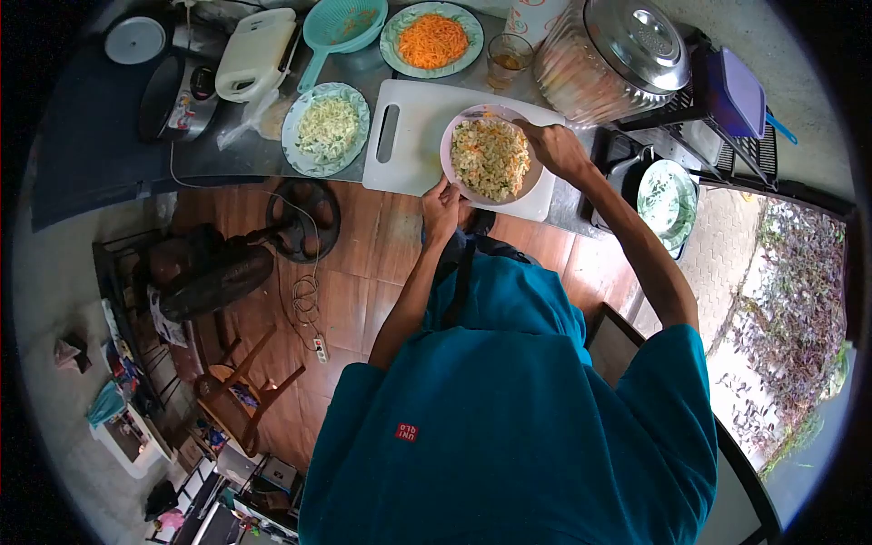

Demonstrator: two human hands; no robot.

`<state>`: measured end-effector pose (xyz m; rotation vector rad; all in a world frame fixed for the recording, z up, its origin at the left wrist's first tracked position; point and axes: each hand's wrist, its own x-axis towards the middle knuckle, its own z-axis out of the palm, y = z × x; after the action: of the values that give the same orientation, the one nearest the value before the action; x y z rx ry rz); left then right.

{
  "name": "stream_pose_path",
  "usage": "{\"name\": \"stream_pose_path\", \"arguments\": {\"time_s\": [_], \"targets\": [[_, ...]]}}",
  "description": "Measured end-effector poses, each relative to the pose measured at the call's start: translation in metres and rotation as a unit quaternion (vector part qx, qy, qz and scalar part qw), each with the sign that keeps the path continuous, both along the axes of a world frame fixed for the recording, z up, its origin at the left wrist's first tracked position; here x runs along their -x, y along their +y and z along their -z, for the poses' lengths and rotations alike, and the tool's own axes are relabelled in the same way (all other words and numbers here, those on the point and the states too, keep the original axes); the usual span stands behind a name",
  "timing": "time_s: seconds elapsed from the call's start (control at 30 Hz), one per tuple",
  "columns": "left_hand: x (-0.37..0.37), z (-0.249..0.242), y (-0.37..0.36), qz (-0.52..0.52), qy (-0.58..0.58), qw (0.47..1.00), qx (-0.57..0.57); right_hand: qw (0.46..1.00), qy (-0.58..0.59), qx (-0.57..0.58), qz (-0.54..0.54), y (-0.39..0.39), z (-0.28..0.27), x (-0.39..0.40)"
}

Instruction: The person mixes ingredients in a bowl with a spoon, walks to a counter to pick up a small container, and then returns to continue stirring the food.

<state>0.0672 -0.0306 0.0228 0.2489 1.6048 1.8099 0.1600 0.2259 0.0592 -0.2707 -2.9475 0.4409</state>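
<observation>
A pink bowl of mixed chopped food with orange shreds rests on the white cutting board. My left hand grips the bowl's near-left rim. At the bowl's upper right, my right hand is closed around a utensil that reaches into the food; most of the utensil is hidden. Left of the board sits a patterned plate of pale shredded vegetable. Behind the board is another plate, heaped with orange shreds.
A glass and a large lidded jar stand behind the board. A green colander and white appliance are at the back left. To the right are a dish rack and a green-patterned plate.
</observation>
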Motion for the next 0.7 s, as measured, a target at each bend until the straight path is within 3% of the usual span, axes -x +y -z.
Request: {"name": "stream_pose_path", "arguments": {"time_s": [0.1,0.23,0.43,0.5,0.57,0.63,0.7], "targets": [[0.003,0.0,0.0,0.016,0.004,1.0,0.001,0.997,0.017,0.002,-0.078,0.01,0.025,0.003],[0.019,0.002,-0.001,0.058,0.039,0.996,0.058,0.99,-0.096,0.072,-0.074,-0.003,-0.045,0.005],[0.041,-0.015,-0.001,0.107,0.03,0.99,0.087,0.987,-0.08,-0.014,-0.135,0.0,-0.05,-0.03],[0.048,-0.013,0.002,0.118,0.026,0.989,0.087,0.986,-0.138,-0.005,-0.092,-0.01,-0.069,-0.037],[0.057,-0.01,0.002,0.13,0.027,0.987,0.088,0.991,-0.085,0.005,-0.098,-0.006,-0.06,-0.038],[0.065,-0.011,0.003,0.139,0.029,0.985,0.094,0.993,-0.12,0.016,0.009,-0.007,-0.061,-0.037],[0.069,-0.009,0.004,0.151,0.028,0.983,0.097,0.993,-0.11,0.032,0.027,-0.001,-0.055,-0.033]]}}
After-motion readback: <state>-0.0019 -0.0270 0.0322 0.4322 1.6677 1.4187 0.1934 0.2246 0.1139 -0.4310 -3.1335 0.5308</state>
